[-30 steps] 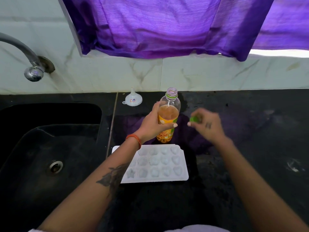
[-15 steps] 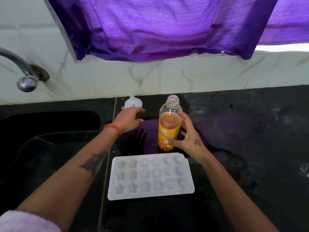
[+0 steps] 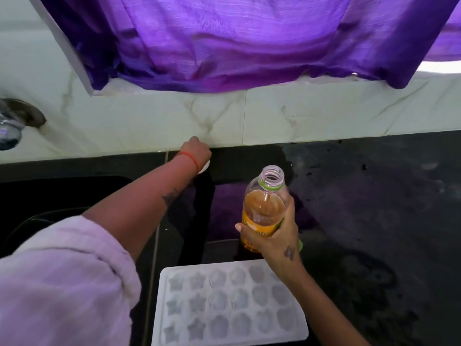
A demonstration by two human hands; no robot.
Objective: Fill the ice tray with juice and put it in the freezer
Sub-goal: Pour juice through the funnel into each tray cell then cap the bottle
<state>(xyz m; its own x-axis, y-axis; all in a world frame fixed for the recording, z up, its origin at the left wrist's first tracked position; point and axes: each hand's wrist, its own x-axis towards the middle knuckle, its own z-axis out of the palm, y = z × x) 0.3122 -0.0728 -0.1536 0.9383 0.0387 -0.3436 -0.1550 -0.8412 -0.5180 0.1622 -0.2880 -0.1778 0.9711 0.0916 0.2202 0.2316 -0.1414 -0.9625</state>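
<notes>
Ice tray (image 3: 230,305), white and unfilled, lies flat on the black counter (image 3: 374,221). Just behind the tray, the right hand (image 3: 277,236) wraps its fingers around the uncapped juice bottle (image 3: 264,206). Farther behind the tray, by the wall, the left hand (image 3: 197,152) curls over a white funnel (image 3: 205,167), mostly hidden.

funnel (image 3: 205,166) mostly hidden under the left hand (image 3: 197,152), only a white sliver peeking out, tap (image 3: 11,126) blurry and cut off at the left edge, ice tray (image 3: 229,305) clipped at the bottom, green cap (image 3: 300,244) barely showing behind the right hand (image 3: 277,238)
</notes>
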